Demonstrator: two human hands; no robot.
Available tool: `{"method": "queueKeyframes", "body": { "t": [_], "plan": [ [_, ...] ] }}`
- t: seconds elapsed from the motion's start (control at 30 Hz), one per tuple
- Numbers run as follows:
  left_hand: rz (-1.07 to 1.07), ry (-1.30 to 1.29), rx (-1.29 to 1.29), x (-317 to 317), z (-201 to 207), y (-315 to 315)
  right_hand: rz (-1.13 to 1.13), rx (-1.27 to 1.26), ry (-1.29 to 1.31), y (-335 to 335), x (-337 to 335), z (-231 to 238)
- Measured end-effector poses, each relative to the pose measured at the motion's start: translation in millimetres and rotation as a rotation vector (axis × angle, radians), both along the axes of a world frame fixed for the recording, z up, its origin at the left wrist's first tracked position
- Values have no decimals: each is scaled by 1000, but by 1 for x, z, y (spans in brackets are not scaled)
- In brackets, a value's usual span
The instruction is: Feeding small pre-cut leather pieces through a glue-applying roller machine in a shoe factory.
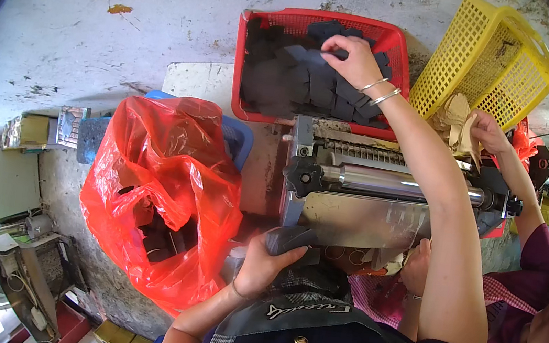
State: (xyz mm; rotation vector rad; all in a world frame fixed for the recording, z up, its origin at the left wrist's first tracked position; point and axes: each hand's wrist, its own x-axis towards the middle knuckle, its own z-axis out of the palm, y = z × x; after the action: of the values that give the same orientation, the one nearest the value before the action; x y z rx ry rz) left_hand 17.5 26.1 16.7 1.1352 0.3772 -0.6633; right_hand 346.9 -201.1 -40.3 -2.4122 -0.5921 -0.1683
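Close to my body, my left hand (pixel 258 265) is wrapped round a small stack of dark grey flat pieces (pixel 290 240), thumb on top. My right hand (pixel 353 58), with two bangles at the wrist, reaches out over a red plastic basket (pixel 329 16). Its thumb and fingers pinch a dark flat piece (pixel 337 53), seen mostly edge-on. Many loose dark grey pieces (pixel 320 84) of the same sort fill the basket below that hand. Between my two hands lies a machine with a shiny metal roller (pixel 377 180), and my right forearm passes over it.
Left of the machine, a red plastic bag (pixel 166 150) holding dark contents stands against a blue basket (pixel 240 140). At the right a co-worker's hand (pixel 491 133) grips tan pieces (pixel 458 119) by a tilted yellow basket (pixel 459 43); their other hand (pixel 417 267) is near the machine's front.
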Motion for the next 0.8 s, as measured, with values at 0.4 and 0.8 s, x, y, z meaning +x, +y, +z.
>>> {"method": "queueKeyframes", "body": {
  "t": [0.4, 0.8],
  "plan": [
    [-19, -62, 10, -4, -2, 2, -78, 408, 314, -20, -33, 44],
    [116, -109, 5, 0, 26, -22, -442, 614, 330, 29, -290, 123]
  ]
}}
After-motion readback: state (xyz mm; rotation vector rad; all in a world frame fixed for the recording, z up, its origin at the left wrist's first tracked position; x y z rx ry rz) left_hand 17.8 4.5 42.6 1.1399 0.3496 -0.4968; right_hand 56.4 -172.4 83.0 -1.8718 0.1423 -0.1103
